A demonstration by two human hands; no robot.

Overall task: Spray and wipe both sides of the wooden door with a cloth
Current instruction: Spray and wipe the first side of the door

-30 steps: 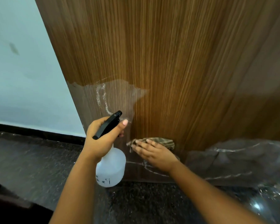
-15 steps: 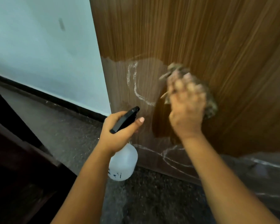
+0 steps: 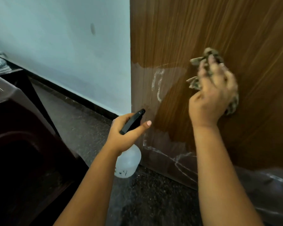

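Note:
The wooden door [image 3: 178, 30] fills the right half of the view, brown with vertical grain. Torn clear film [image 3: 144, 88] clings to its lower left part. My right hand [image 3: 211, 95] presses a crumpled olive patterned cloth [image 3: 196, 60] flat against the door at mid height; the hand is motion-blurred. My left hand [image 3: 126, 132] grips a white spray bottle [image 3: 127, 162] by its black trigger head [image 3: 132, 122], held low near the door's left edge, nozzle pointing at the door.
A pale blue wall [image 3: 64, 46] with a black skirting strip [image 3: 75, 98] runs left of the door. Dark speckled floor [image 3: 91, 128] lies below. Dark wooden furniture [image 3: 20, 152] stands at the left. Crumpled plastic sheet [image 3: 268, 190] lies at the door's lower right.
My right hand carried the cloth from low near the floor up the door and slightly right. The view swung left, showing more wall and furniture. My left hand kept the bottle.

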